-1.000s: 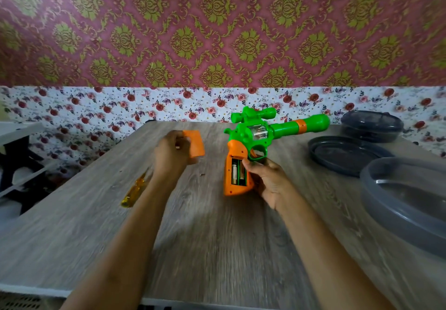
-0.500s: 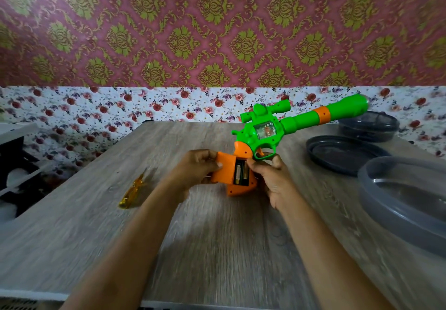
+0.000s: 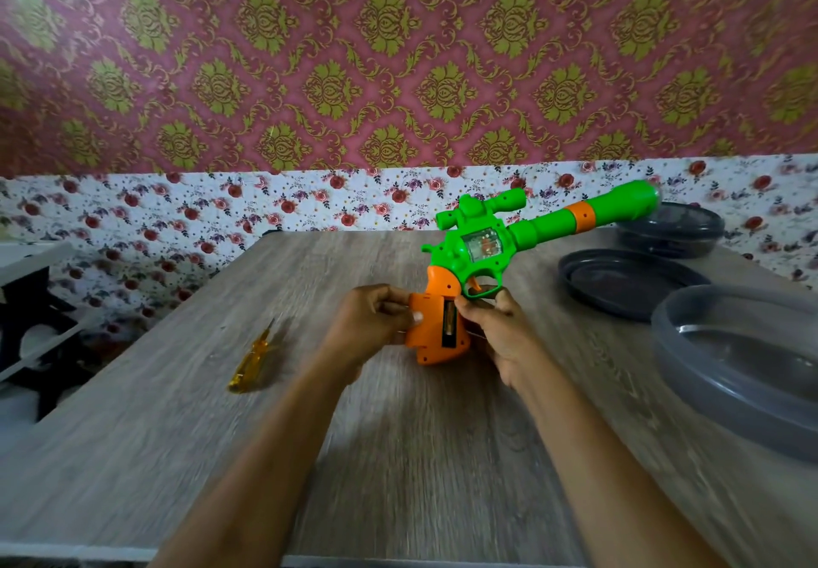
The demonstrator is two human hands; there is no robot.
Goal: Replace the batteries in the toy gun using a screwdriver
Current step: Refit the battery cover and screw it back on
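Note:
A green toy gun [image 3: 482,244] with an orange grip is held above the table's middle, barrel pointing up to the right. My right hand [image 3: 500,328] grips it at the trigger guard and grip. My left hand [image 3: 372,324] holds the orange battery cover [image 3: 425,315] against the grip's left side. A narrow slot of the battery compartment [image 3: 450,322] still shows, with a battery inside. The yellow-handled screwdriver [image 3: 252,362] lies on the table to the left of my hands.
The wooden table [image 3: 398,457] reaches to the flowered wall. At right lie a dark round lid [image 3: 628,282], a dark lidded container [image 3: 673,229] behind it, and a large grey bowl [image 3: 743,364] near the right edge. A dark shelf unit [image 3: 26,324] stands left of the table.
My left hand brought the orange cover from the left over to the gun's grip and set it against the compartment. My right hand tilted the gun so the barrel rose to the right.

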